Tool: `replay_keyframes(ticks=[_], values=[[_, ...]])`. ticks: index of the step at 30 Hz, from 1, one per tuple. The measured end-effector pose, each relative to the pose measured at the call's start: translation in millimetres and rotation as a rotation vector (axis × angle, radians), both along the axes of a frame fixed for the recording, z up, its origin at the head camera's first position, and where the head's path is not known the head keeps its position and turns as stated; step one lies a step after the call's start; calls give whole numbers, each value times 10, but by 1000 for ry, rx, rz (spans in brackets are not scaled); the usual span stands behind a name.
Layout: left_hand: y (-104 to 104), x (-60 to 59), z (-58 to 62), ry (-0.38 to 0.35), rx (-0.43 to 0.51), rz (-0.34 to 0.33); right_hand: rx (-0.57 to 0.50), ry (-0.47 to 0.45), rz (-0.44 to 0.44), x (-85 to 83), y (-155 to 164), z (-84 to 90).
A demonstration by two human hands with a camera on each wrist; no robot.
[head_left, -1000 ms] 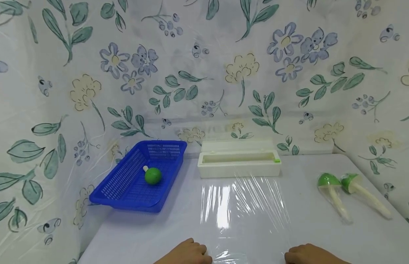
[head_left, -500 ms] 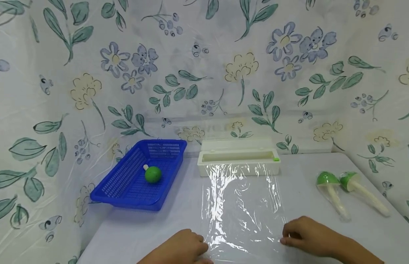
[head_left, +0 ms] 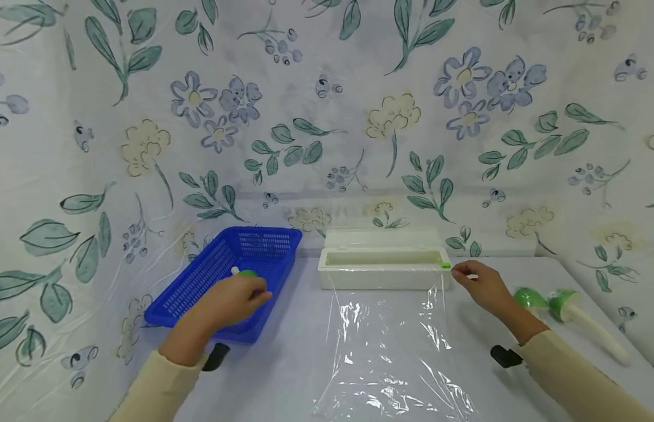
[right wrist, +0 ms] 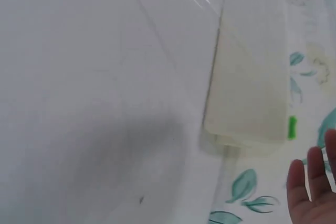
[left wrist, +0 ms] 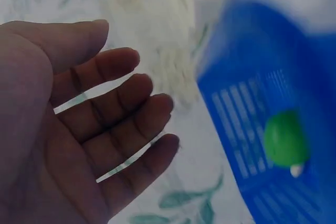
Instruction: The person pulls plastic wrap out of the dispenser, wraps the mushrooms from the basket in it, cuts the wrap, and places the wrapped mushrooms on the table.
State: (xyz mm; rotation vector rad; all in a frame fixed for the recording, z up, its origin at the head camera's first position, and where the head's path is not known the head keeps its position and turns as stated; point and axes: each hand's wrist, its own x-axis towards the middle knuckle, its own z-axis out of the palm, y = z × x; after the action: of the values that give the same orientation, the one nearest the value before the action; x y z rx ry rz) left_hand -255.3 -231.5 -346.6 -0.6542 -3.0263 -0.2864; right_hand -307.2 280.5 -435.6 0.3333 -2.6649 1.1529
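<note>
My left hand (head_left: 232, 302) is over the blue basket (head_left: 163, 302), fingers loosely bent and holding nothing. In the left wrist view, a gap separates its fingertips from the green round-capped thing with a short white stub (left wrist: 283, 140) inside the basket. My right hand (head_left: 482, 286) reaches to the right end of the white cling film box (head_left: 380, 278), fingertips right by its green tab (head_left: 445, 265). In the right wrist view its fingers are straight, slightly apart from that tab. A sheet of clear film (head_left: 390, 351) runs from the box toward me.
Two green-capped, white-stemmed mushroom shapes, a near one (head_left: 530, 298) and a farther one (head_left: 591, 322), lie on the right of the white table (head_left: 285, 375), partly behind the right arm. The box's lid (head_left: 382, 237) stands raised. A floral sheet (head_left: 327, 117) hangs behind.
My left hand has left the film's near edge and moved left and forward over the basket. My right hand has let go of the film and moved forward to the box's green tab.
</note>
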Motion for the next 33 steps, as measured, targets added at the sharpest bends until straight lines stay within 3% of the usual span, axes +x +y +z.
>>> replay_keyframes(ticks=[2,5,9,13,20,24,30,33], values=[[-168,-177,85,-62,34,33,-47,3,-46,-114,-27,-36],[-391,-452,115,-116,69,41,-115,10,-86,-231,-57,-93],[-568,-749,75,-140,91,24,-186,40,-114,-331,-60,-171],[-621,-950,-16,-130,105,31,-228,49,-145,-390,-30,-245],[-709,-1199,-213,-122,131,140,-280,-22,-163,-419,-29,-330],[-774,-1305,-295,-140,135,199,-304,-13,-146,-440,-65,-371],[-952,-1331,-437,-224,137,323,-314,-23,-174,-487,-171,-422],[-1079,-1327,-547,-260,114,343,-296,-20,-175,-513,-218,-439]])
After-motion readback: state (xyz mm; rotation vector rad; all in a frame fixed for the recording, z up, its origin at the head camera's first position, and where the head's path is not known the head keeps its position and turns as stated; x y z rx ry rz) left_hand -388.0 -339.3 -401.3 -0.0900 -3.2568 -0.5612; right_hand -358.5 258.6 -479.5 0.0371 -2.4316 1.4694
